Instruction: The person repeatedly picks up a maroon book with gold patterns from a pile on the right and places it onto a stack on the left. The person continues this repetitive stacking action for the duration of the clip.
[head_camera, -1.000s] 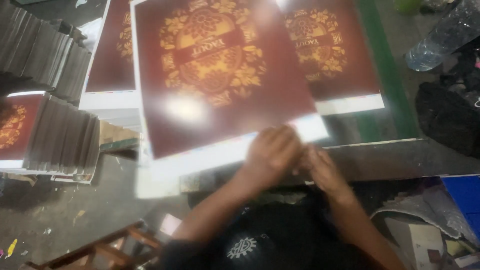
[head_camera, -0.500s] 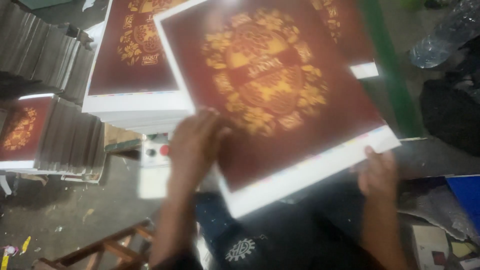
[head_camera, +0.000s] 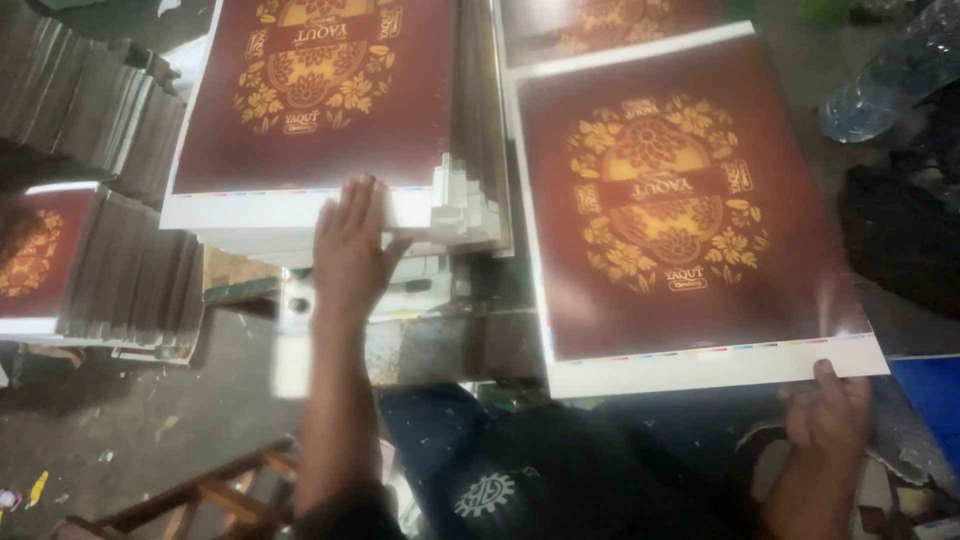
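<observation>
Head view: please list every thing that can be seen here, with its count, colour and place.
Single printed sheet: one, dark red with gold floral design and white border, right of centre, its near corner gripped by the right hand.
Stack of printed sheets: one, same dark red and gold, white edges, top centre-left.
Side stack of sheets: one, dark red top, grey edges, left.
Plastic bottle: one, clear, top right.
Wooden frame: one, brown, bottom left.
Dark bag or cloth: one, black, right edge.
Floor: grey, lower left.
Left hand: one, flat on the near white edge of the stack.
Right hand: one, bottom right, holding the sheet's corner.
</observation>
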